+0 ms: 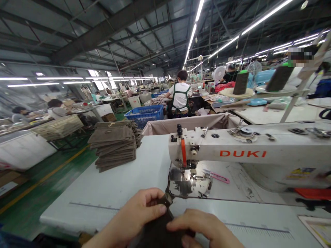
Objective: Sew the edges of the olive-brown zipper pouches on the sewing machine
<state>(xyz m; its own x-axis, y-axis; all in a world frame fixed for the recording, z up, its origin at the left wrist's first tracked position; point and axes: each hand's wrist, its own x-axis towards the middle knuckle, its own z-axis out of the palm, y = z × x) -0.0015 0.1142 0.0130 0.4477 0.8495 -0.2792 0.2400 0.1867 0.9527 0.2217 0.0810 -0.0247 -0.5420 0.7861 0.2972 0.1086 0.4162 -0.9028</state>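
Observation:
Near the front edge of the white sewing table, my left hand (144,208) pinches the upper edge of a dark brown fabric piece (157,227) between thumb and fingers. My right hand (199,225) lies on the same cloth from the right, its fingers bent over it; the lower part of the cloth runs out of view. Just beyond my hands stands a white sewing machine (240,151) with orange lettering. Its needle area and metal plate (191,184) carry no cloth. Pink-handled thread snips (217,176) rest on the machine bed.
A tall stack of brown fabric pieces (115,144) sits at the table's back left. Behind the machine is a cloth-lined bin (165,126), with a blue crate (144,115) and a seated co-worker (181,94) beyond. Thread cones (240,83) stand at the right.

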